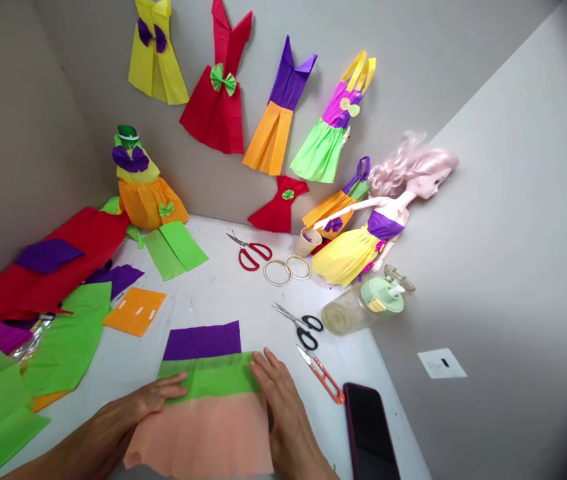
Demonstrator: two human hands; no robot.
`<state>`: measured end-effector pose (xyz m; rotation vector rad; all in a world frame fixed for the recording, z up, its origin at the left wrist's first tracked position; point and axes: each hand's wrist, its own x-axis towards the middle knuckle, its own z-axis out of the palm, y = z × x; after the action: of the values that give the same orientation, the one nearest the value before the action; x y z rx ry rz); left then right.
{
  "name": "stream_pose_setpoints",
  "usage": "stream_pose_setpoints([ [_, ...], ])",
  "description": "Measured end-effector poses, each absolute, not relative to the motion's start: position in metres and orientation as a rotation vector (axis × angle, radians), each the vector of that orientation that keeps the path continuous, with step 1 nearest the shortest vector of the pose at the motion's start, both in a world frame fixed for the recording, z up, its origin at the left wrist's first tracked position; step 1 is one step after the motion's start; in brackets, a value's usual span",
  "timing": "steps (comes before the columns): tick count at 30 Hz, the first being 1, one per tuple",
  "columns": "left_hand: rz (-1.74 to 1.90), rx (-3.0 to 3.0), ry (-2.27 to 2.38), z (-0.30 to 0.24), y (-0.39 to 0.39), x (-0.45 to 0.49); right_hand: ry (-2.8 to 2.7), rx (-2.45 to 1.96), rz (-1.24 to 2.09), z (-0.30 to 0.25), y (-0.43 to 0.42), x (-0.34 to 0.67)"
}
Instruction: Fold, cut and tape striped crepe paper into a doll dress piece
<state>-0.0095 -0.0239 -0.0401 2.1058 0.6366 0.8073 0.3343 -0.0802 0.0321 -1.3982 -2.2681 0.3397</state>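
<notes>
A layered sheet of crepe paper (213, 400) lies on the white table (213, 300), with a purple band at the far end, a green band in the middle and a wide peach band nearest me. My left hand (161, 393) rests flat on the green band, fingers pointing right. My right hand (281, 407) presses on the sheet's right side, where the green and peach bands meet, fingers pointing away from me. Neither hand has closed on the paper. The sheet's near edge runs out of view at the bottom.
Right of the sheet lie black-handled scissors (301, 325), orange thread snips (321, 375) and a black phone (371, 433). Red scissors (248, 251), gold rings (286, 270), a bottle (363, 305) and a pink-haired doll (383, 207) lie beyond. Loose crepe paper (38, 300) covers the left; paper dresses (263, 100) hang on the wall.
</notes>
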Motion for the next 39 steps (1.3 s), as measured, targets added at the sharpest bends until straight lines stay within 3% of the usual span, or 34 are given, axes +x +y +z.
stream_pose_setpoints([
  [7, 0.791, 2.233, 0.758, -0.036, -0.033, -0.007, -2.346, -1.273, 0.517, 0.057, -0.055, 0.321],
  [12, 0.741, 2.468, 1.166, -0.028, -0.034, -0.013, -2.114, -1.312, 0.749, 0.053, -0.054, 0.315],
  [16, 0.697, 2.493, 1.235, -0.026, -0.031, -0.019, -1.965, -1.407, 0.826, 0.046, -0.058, 0.306],
  [23, 0.78, 2.242, 1.495, -0.023, -0.042, 0.001, -1.842, -1.568, 0.715, 0.031, -0.055, 0.299],
  [28, 0.827, 2.207, 1.621, -0.017, -0.043, 0.018, -1.711, -1.725, 0.453, 0.015, -0.054, 0.295],
  [39, 0.823, 2.244, 1.676, -0.017, -0.041, 0.026, -1.855, -1.851, 0.151, 0.007, -0.046, 0.283],
])
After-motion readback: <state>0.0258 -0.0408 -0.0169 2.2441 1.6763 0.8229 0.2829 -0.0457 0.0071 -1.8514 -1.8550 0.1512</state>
